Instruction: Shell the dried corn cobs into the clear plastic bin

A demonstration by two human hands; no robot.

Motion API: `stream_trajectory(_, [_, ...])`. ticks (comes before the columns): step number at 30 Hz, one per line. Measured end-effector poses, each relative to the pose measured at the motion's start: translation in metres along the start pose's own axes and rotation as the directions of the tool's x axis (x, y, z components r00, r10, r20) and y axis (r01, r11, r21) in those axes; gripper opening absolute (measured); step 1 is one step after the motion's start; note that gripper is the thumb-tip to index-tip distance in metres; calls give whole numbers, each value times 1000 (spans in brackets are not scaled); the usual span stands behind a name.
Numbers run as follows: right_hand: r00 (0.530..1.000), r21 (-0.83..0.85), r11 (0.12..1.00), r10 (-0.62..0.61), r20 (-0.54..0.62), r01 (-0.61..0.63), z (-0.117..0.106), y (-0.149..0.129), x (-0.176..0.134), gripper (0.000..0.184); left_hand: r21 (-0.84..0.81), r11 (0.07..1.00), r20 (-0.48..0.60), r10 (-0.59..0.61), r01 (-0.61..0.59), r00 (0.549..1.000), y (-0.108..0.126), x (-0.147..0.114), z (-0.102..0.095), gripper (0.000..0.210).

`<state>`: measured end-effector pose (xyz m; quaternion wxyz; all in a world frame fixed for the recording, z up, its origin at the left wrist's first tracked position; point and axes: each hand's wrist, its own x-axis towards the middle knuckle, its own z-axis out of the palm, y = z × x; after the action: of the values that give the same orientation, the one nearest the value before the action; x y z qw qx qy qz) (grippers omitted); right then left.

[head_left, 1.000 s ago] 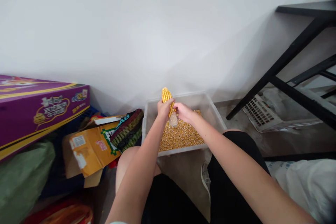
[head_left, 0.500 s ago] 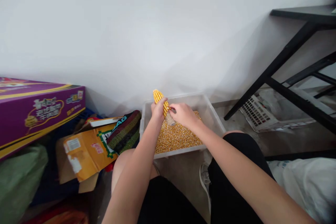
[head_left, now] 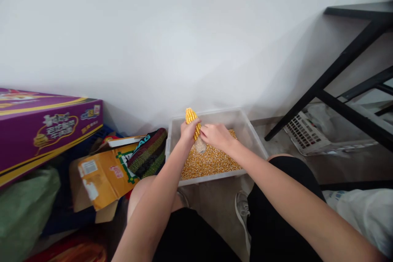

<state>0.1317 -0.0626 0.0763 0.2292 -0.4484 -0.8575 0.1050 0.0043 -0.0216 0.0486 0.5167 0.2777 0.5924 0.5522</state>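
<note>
My left hand (head_left: 188,132) is wrapped round a yellow corn cob (head_left: 190,115), which tilts with its kernel-covered tip up and away from me. The cob's lower end is stripped down to the pale core. My right hand (head_left: 216,135) is closed, its thumb and fingertips pressed against the cob's right side just above the bare part; any kernels between them are hidden. Beneath both hands, a translucent plastic bin (head_left: 258,142) holds a layer of loose corn kernels (head_left: 211,163).
At left stand a purple carton (head_left: 58,127), an opened orange-yellow cardboard box (head_left: 102,178) and a mesh bag (head_left: 149,153). On the right are a black table frame (head_left: 307,94), a white plastic basket (head_left: 302,133) and a white sack (head_left: 365,213). A white wall (head_left: 190,41) rises behind the bin.
The cob stands more upright, and its tip has shifted slightly right in view. My right hand remains against its side. The whole view has shifted slightly.
</note>
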Motion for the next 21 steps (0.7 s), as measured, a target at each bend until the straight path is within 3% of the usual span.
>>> stream_trajectory(7, [999,169,985,-28,24,24,1,0,-2,13,22,994,82,-108,106,991,-1,-15,-5,28])
stream_trajectory(11, [992,113,986,126,-12,-124,-3,-1,0,12,7,1000,77,-29,29,997,0,-20,-8,28])
stream_trajectory(16, [933,100,929,359,-10,-356,-8,18,3,24,-36,999,70,-28,30,997,3,-20,-10,36])
stream_trajectory(19, [891,256,854,446,90,-453,-8,25,3,36,-83,995,90,-51,58,995,7,-22,-12,38])
stream_trajectory(21, [852,447,726,452,262,-523,-7,22,1,37,-113,989,123,-79,93,989,10,-23,-13,37])
